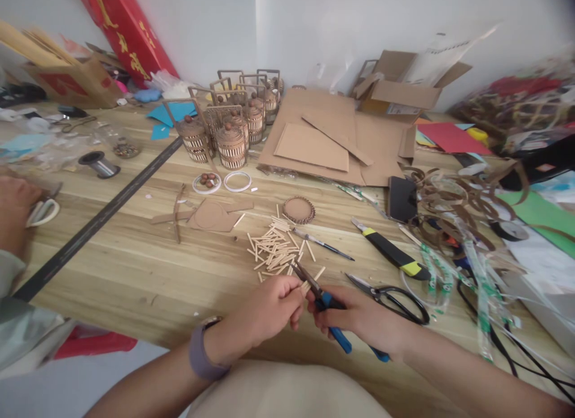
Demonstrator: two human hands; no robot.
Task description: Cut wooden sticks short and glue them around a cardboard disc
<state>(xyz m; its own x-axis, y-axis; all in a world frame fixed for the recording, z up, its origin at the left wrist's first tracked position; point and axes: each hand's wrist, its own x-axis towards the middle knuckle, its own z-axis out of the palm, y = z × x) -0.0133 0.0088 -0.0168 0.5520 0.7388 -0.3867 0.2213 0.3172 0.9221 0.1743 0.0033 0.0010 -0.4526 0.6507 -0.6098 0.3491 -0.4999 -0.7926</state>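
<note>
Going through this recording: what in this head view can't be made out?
- Head view: short pale wooden stick in the left hand; its fingers hide most of it.
- Head view: blue-handled pliers in the right hand; the palm covers the handles' middle.
- Head view: another person's hand over a white loop-shaped handle; the hand hides the rest of that tool, and the left edge cuts off the hand.

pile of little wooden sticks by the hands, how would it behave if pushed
The sticks lie loose and criss-crossed on the table, so a push would probably scatter them rather than slide the pile whole. Each looks thin and short: likely light, stiff, yet easy to snap.
</note>
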